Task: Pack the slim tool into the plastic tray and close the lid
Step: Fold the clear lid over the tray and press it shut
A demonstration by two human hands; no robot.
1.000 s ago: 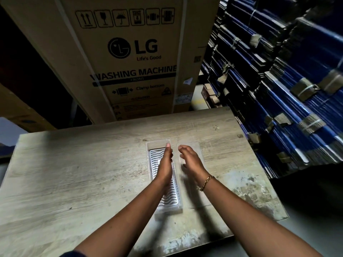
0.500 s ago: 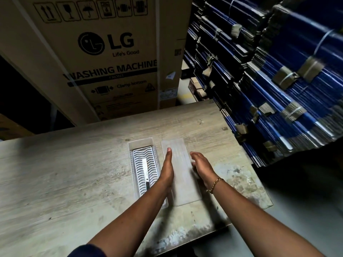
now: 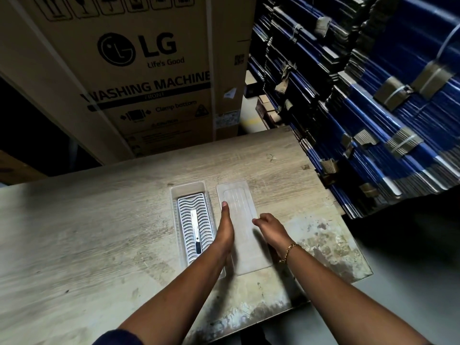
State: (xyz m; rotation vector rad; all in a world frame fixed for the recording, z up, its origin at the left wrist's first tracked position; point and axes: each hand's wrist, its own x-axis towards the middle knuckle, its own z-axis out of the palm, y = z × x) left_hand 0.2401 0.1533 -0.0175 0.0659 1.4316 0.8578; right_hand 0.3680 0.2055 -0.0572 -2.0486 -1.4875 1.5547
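Note:
A clear plastic tray (image 3: 188, 189) with a ribbed white insert lies lengthwise on the wooden table (image 3: 87, 232). The slim tool (image 3: 195, 230), white with a dark near end, rests along the insert's middle. Right beside the tray the clear flat lid (image 3: 245, 235) lies on the table. My left hand (image 3: 225, 230) stands on edge along the lid's left side, fingers straight, between tray and lid. My right hand (image 3: 270, 229) rests at the lid's right edge with fingers curled. I cannot tell whether either hand grips the lid.
A big cardboard washing machine box (image 3: 149, 70) stands behind the table. Stacks of blue flattened cartons (image 3: 373, 108) tied with straps press against the table's right side. The near right corner of the table (image 3: 336, 250) is worn and stained.
One second ago my left hand covered the tray; it has shifted right to the lid's left side, uncovering the tool. My right hand moved to the lid's right edge.

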